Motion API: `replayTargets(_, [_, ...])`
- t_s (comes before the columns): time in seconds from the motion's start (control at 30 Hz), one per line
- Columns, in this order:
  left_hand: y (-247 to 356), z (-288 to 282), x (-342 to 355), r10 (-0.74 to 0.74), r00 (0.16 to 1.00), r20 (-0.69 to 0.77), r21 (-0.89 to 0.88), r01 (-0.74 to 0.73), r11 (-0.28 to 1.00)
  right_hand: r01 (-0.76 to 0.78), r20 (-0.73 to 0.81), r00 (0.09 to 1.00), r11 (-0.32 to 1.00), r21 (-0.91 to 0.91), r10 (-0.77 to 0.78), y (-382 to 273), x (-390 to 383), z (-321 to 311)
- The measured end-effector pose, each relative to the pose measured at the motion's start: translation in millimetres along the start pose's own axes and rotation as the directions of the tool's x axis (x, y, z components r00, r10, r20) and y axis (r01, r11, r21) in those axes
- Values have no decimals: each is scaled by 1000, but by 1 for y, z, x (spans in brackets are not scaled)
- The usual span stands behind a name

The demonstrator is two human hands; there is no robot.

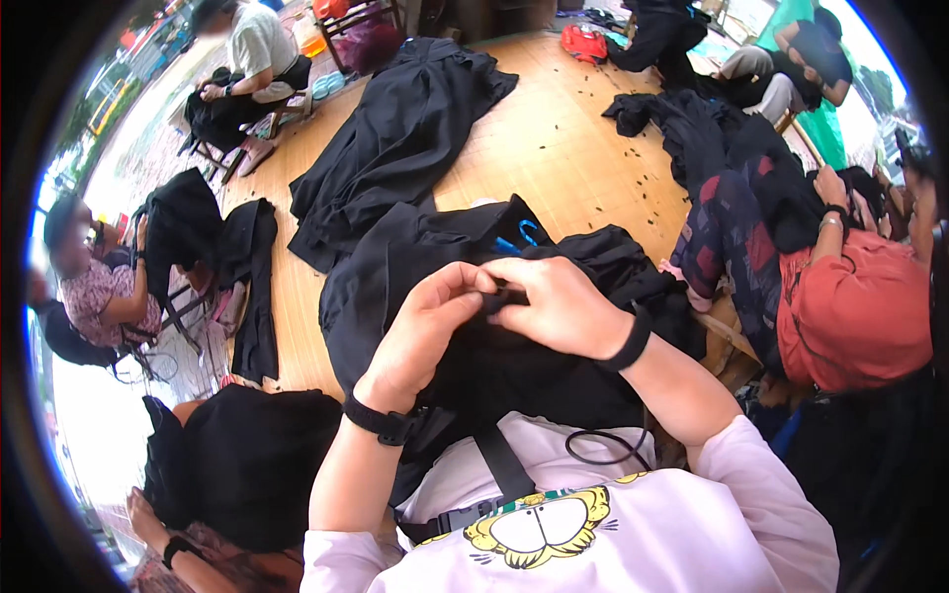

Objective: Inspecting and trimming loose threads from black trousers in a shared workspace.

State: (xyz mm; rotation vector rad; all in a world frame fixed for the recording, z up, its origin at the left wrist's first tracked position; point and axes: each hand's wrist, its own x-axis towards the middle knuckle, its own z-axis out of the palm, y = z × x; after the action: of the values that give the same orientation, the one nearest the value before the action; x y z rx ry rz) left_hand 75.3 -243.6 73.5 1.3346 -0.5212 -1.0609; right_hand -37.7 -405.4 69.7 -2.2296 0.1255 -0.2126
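Note:
A pile of black cloth (376,247) lies across my lap, in the middle of the head view. My left hand (445,311) and my right hand (554,301) meet over it, their fingers bent and pinched on a small dark fold of the fabric; exactly what sits between the fingertips is hidden. Small bright blue pieces (519,237), like scissors or cord, rest on the cloth just beyond my hands.
Co-workers sit around with dark cloth: at back left (257,59), left (109,296), lower left (148,524), back right (811,59) and right (850,306). Black garments (405,119) and a red bag (583,44) lie on the wooden floor (534,138), dotted with small dark specks.

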Motion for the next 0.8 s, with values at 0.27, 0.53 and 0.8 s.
replayTargets(0.27, [-35,18,-15,521,840,-154,897,-103,430,-29,-411,907,988,153,90,-13,0,-22])
replayTargets(0.53, [-18,27,-33,487,866,-112,865,-156,476,-121,-447,883,989,85,146,4,-38,-35])
replayTargets(0.8, [-20,16,-24,268,943,-199,402,-171,899,151,-169,968,968,-200,-186,-37,-27,-33])
